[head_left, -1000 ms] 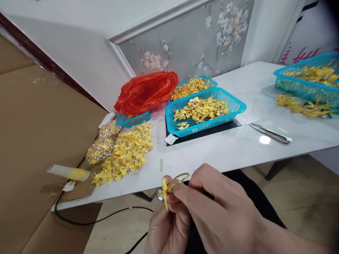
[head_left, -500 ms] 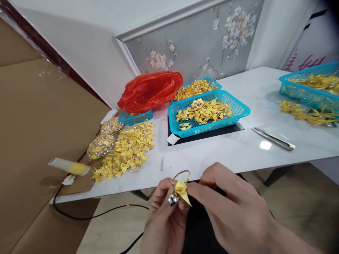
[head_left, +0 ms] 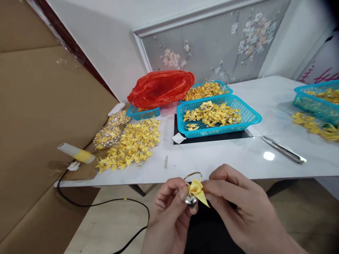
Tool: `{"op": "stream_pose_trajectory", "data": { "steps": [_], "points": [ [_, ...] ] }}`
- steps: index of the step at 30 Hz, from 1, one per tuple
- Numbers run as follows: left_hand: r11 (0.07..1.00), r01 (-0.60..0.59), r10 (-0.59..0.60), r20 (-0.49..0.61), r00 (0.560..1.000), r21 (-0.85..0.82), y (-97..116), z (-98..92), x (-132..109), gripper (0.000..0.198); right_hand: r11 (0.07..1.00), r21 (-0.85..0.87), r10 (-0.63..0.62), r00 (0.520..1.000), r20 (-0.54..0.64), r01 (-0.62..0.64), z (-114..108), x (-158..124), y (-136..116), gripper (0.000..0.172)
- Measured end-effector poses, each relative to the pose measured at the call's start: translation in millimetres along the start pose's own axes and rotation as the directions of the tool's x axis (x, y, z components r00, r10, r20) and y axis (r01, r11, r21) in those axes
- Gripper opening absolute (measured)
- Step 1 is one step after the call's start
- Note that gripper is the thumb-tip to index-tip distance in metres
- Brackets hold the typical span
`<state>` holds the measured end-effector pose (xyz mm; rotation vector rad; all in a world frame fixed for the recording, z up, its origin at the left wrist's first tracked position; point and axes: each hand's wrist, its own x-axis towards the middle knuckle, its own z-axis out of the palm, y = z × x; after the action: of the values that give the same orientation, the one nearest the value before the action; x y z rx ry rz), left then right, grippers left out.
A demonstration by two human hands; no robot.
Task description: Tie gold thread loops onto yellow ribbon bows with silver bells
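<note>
Between my hands, just in front of the table edge, is a yellow ribbon bow with a gold-coloured loop standing above it and a silver heart-shaped bell or charm hanging below. My left hand pinches the bow's left side, thumb beside the silver piece. From the right, the fingertips of my right hand are closed at the bow's other side, by its knot. What exactly lies between the right fingertips is hidden.
A blue basket of yellow bows stands on the white table, with more baskets behind and at right. Left are a pile of bows, a red plastic bag and a tube. Scissors-like snips lie right.
The view has shifted, so the table and hands appear farther right. The silver piece has turned to show a heart shape. Both hands stay on the bow.
</note>
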<state>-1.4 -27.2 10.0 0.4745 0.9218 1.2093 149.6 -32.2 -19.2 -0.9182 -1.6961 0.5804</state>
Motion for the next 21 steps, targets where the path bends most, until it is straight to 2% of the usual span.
{"op": "stream_pose_trajectory", "data": {
  "steps": [8, 11, 15, 19, 21],
  "points": [
    [1.000, 0.022, -0.022, 0.031, 0.999, -0.001, 0, -1.7, -1, 0.020, 0.999, -0.033, -0.039, 0.999, -0.014, 0.039, 2, -2, 4, 0.031],
    [1.000, -0.014, 0.013, 0.045, 0.999, 0.022, 0, -2.2, -2, 0.018, 0.998, -0.046, -0.045, 0.999, -0.001, 0.045, 1, -3, 4, 0.033],
    [0.996, -0.073, 0.065, 0.135, 0.989, 0.057, 1, -7.3, -2, 0.014, 0.993, -0.086, -0.079, 0.996, -0.032, 0.076, -1, -5, 5, 0.033],
    [0.989, -0.126, 0.100, 0.280, 0.955, 0.079, -1, -13.5, -2, 0.028, 0.988, -0.125, -0.100, 0.994, -0.036, 0.095, -3, -7, 6, 0.034],
    [0.982, -0.155, 0.120, 0.275, 0.954, 0.110, -2, -13.8, -2, 0.030, 0.986, -0.130, -0.114, 0.993, -0.034, 0.109, -4, -7, 6, 0.034]
  ]
}}
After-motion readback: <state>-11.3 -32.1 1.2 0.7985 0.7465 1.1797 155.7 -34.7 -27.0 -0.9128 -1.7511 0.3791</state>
